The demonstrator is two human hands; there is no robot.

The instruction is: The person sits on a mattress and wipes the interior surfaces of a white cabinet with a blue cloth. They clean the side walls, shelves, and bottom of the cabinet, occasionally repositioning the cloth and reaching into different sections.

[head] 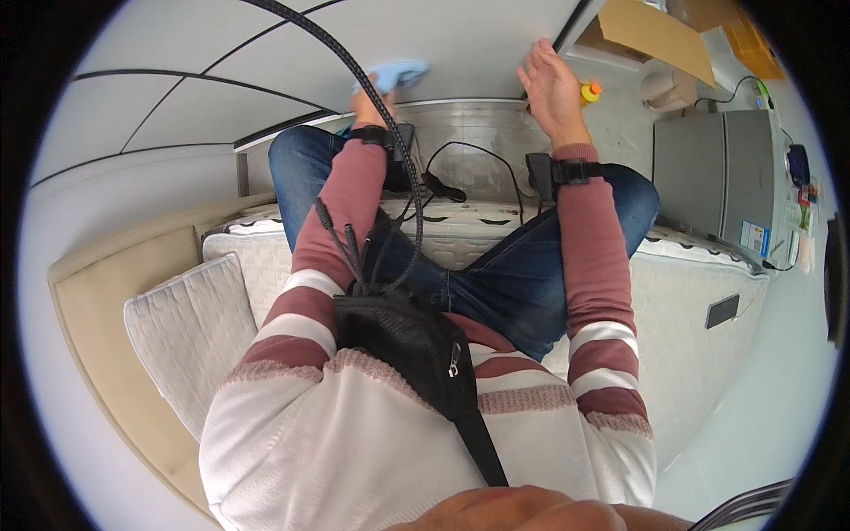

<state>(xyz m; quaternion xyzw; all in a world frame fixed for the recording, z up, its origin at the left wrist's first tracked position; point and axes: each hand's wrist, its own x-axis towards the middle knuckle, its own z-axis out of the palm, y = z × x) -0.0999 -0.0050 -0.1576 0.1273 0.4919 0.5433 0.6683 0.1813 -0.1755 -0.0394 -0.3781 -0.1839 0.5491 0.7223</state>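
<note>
My left hand [370, 106] grips a light-blue cloth [405, 72] against a pale grey panel with black seams [458, 40]. The cloth and fingers are blurred, and a black braided cable [372, 93] crosses in front of that hand. My right hand [554, 93] is raised near the panel's dark right edge [571, 26], holding nothing, its fingers partly spread. Whether its fingertips touch the panel I cannot tell. Just right of this hand, partly hidden by it, stands a yellow bottle with an orange cap [590, 93]. Each wrist has a black strapped device.
I sit on a pale quilted mattress [690, 285] with a beige headboard [119, 312] at the left. Black cables [445, 189] lie between my knees. To the right are a grey refrigerator [690, 179], a phone [722, 310], a pinkish container [667, 91] and an open cardboard box [654, 36].
</note>
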